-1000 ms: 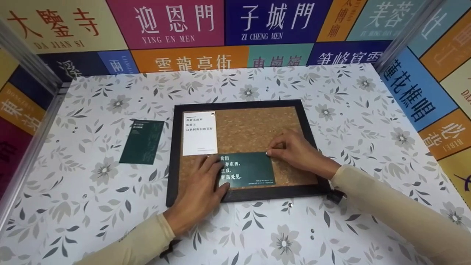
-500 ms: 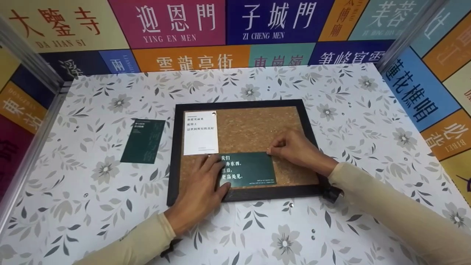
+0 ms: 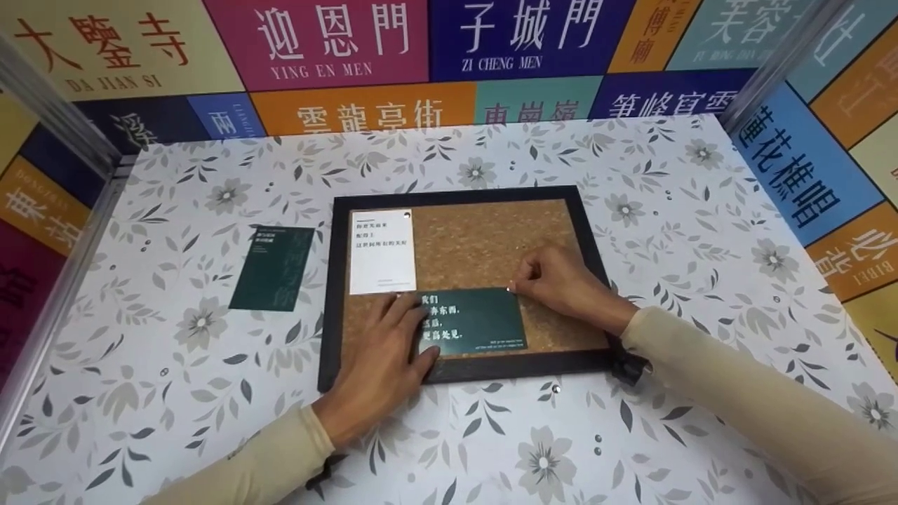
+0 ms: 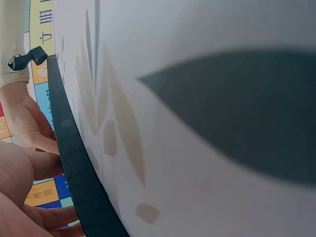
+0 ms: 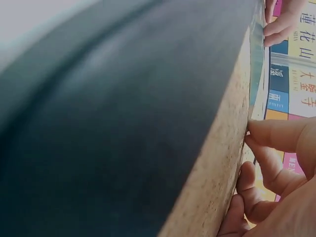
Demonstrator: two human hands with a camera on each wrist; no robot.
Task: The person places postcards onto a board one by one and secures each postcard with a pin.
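A black-framed corkboard (image 3: 491, 242) lies on the table. On its lower part is a dark green card (image 3: 484, 322) with white writing. My left hand (image 3: 382, 351) rests flat over the card's left end, fingers spread, thumb near the lower frame edge. My right hand (image 3: 561, 284) pinches a tiny shiny thumbtack (image 3: 509, 289) between thumb and index finger at the card's top right corner; the fingers mostly hide it. In the right wrist view, these fingertips (image 5: 254, 127) touch down at the card's edge, the other fingers curled against the cork.
A white card (image 3: 383, 259) with a dark dot at its top right corner lies on the board's upper left. Another green card (image 3: 272, 268) lies on the table to the left. A small shiny piece (image 3: 556, 389) sits below the frame. Printed panels (image 3: 337, 49) enclose the table.
Both hands keep their places at the green card. The right hand and forearm shift very slightly; the cards and board stay put, with only a slight shift of the view.
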